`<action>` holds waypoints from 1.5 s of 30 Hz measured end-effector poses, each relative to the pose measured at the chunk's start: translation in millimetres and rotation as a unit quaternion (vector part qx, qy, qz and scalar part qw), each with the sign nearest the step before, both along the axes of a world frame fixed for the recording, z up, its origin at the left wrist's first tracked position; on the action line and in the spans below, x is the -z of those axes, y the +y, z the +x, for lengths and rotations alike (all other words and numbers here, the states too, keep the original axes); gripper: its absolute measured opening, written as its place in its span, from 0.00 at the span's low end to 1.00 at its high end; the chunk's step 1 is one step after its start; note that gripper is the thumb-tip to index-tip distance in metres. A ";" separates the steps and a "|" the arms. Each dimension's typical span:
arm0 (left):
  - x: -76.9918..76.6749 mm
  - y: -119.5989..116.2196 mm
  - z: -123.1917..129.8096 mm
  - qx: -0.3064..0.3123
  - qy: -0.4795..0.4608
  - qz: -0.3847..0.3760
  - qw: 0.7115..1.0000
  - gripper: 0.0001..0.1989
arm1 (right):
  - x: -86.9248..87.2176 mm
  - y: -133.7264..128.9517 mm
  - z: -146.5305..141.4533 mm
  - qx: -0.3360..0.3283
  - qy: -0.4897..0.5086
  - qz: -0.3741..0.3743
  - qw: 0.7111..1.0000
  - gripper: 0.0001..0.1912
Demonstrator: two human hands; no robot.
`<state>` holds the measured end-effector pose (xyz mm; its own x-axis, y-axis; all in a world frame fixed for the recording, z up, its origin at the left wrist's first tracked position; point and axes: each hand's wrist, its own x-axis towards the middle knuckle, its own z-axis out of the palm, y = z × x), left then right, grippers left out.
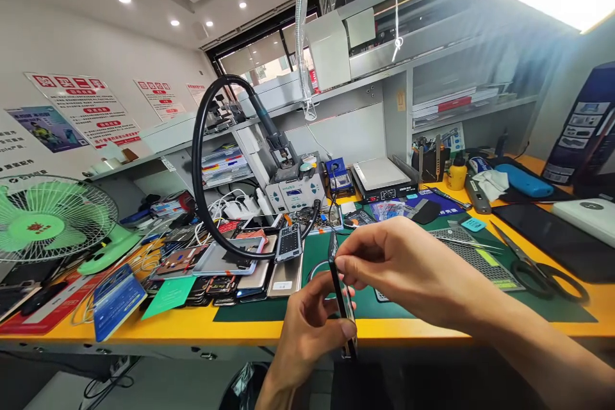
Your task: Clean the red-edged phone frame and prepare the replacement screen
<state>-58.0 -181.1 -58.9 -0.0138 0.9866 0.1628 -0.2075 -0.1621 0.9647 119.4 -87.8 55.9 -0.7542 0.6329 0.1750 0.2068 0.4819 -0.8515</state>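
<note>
At lower centre, the left hand point(307, 336) clasps and the right hand point(391, 262) pinches the smartphone point(340, 291); a loosened grip could drop it.

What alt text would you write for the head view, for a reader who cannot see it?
A thin, dark phone-like device is seen nearly edge-on: the left hand grips its lower part, and the right hand is at its upper part. Behind them, a cluttered yellow workbench holds a green mat and scissors, with a green fan at far left.

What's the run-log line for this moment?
left hand: holding slim dark device by its lower part; right hand: fingertips against its upper part; scissors: at right
</note>
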 end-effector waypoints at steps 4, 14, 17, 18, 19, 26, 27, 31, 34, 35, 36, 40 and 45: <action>0.6 -0.3 -1.1 0.001 0.004 0.000 1.000 0.29 | -0.6 1.0 -0.2 -0.003 -0.017 0.006 1.000 0.14; -3.5 1.0 -0.5 -0.012 0.035 -0.006 0.999 0.28 | -1.7 -1.5 1.1 0.016 -0.012 0.046 0.999 0.13; -3.2 0.7 -1.6 -0.010 0.038 -0.011 0.999 0.28 | 0.6 0.3 1.9 0.005 0.001 0.013 1.000 0.11; -2.8 0.6 -1.9 -0.008 0.038 -0.011 0.999 0.28 | 1.8 1.0 2.1 0.002 0.005 0.002 1.000 0.10; -2.4 0.6 -2.2 -0.007 0.037 -0.011 0.999 0.28 | 3.2 1.7 2.2 -0.001 0.009 -0.007 1.000 0.09; 1.3 1.9 -0.3 0.003 0.018 -0.011 1.000 0.30 | 13.7 2.5 2.1 -0.024 0.064 -0.104 0.992 0.07; 1.3 1.7 0.5 0.005 0.013 -0.013 1.000 0.30 | 14.5 2.3 1.8 -0.029 0.067 -0.110 0.991 0.07; -0.1 -1.0 3.5 0.005 -0.007 -0.028 1.000 0.29 | 15.4 2.5 -0.1 -0.039 0.081 -0.130 0.987 0.07; -0.8 -2.6 4.6 0.002 -0.020 -0.036 0.999 0.32 | 15.9 3.0 -2.1 -0.039 0.086 -0.140 0.986 0.06; -0.5 -2.8 4.7 0.002 -0.024 -0.037 0.999 0.33 | 16.3 3.0 -2.8 -0.038 0.087 -0.143 0.985 0.06; 0.2 -2.7 4.6 0.001 -0.027 -0.038 0.999 0.33 | 16.6 3.1 -3.5 -0.036 0.089 -0.146 0.985 0.06; 5.4 -0.9 2.5 0.006 -0.037 -0.030 0.999 0.31 | 16.5 2.8 -4.5 -0.039 0.091 -0.165 0.981 0.07; 9.8 -0.1 -0.4 0.009 -0.038 -0.020 0.999 0.30 | 11.7 1.9 -1.0 -0.045 0.058 -0.149 0.986 0.11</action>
<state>-58.3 -181.1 -68.8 -0.0061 0.9924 0.1225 -0.2833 -0.1192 0.9516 118.3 -85.9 44.3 -0.7956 0.6007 0.0790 0.0684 0.2187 -0.9734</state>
